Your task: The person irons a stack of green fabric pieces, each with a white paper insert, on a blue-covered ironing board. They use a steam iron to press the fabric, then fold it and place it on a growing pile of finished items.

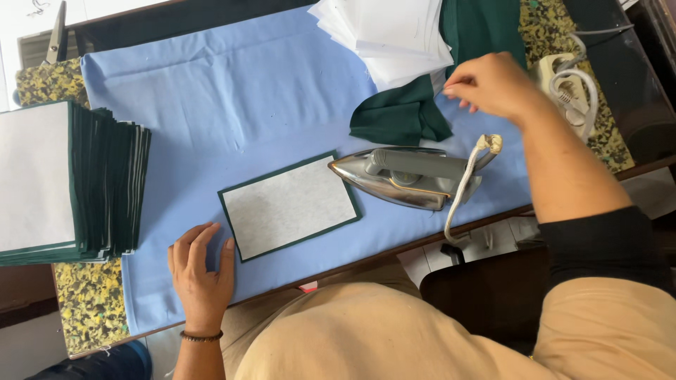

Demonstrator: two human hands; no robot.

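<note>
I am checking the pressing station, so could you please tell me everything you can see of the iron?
The iron is a silvery metal flat iron with a grey handle along its top. It lies on the light blue cloth near the table's front edge, its pointed tip touching the right edge of the green-bordered grey fabric piece. A whitish cord leaves its rear end and hangs over the table edge. Neither hand touches it: the right hand is beyond it at the dark green fabric, the left hand rests flat on the cloth.

open blue cloth (232,91) upper middle, iron (405,176) blocking right
</note>
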